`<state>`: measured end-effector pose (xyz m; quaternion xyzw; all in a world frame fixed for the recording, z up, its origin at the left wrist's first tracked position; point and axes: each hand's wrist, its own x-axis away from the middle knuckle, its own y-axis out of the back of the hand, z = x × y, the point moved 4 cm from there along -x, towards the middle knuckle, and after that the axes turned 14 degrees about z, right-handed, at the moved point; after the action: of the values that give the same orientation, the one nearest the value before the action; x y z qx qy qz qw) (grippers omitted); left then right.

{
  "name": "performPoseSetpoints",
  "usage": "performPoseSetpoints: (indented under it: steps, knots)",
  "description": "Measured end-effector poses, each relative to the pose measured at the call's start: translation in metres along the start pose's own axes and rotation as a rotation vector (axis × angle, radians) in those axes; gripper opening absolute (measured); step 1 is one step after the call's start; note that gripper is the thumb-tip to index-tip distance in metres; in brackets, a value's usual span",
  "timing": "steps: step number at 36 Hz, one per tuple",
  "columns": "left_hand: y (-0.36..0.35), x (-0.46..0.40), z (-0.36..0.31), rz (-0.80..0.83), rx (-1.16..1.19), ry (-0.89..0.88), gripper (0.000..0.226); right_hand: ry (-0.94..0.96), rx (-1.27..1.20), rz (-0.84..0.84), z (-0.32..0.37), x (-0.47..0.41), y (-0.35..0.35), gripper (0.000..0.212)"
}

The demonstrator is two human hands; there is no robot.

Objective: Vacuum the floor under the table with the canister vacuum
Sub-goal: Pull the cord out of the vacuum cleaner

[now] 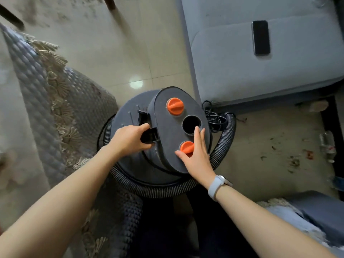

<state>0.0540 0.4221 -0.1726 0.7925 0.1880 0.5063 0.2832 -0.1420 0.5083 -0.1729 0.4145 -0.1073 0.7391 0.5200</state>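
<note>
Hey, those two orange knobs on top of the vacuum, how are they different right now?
The far knob is fully in view and untouched; the near knob is partly covered by the right hand, whose straight fingers lie beside it. The far knob sits beyond the round hole, the near knob on the person's side of it. The far knob's ridge shows whole; the near one's is partly hidden. Both are orange, ridged and look the same size.

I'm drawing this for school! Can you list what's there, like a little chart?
vacuum: dark canister vacuum, seen from above
knobs: two orange knobs, round hole between
hose: ribbed hose curled around canister
left hand: holds black latch
right hand: fingers flat on top, thumb beside near knob
sofa: phone lying on sofa
</note>
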Motion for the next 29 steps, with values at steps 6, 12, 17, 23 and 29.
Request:
performPoseSetpoints:
  steps: [6, 12, 17, 23, 29]
  knots:
    - [-0.03, 0.013, -0.002, 0.073, -0.037, 0.016, 0.043, 0.049, -0.004, 0.033, -0.028, 0.021, -0.02, 0.114]
    - [-0.029, 0.022, 0.0, -0.021, 0.048, 0.011, 0.044, 0.041, -0.03, 0.02, -0.026, 0.021, -0.022, 0.116]
    - [-0.039, 0.046, 0.014, -0.122, 0.14, 0.064, 0.045, 0.086, 0.03, 0.019, -0.018, 0.025, -0.033, 0.114]
    - [-0.056, 0.087, 0.04, -0.162, 0.261, 0.205, 0.041, 0.125, 0.158, 0.081, 0.004, 0.029, -0.064, 0.11]
    - [-0.052, 0.086, 0.045, -0.251, 0.356, 0.25, 0.037, 0.152, 0.225, 0.041, 0.02, 0.015, -0.055, 0.109]
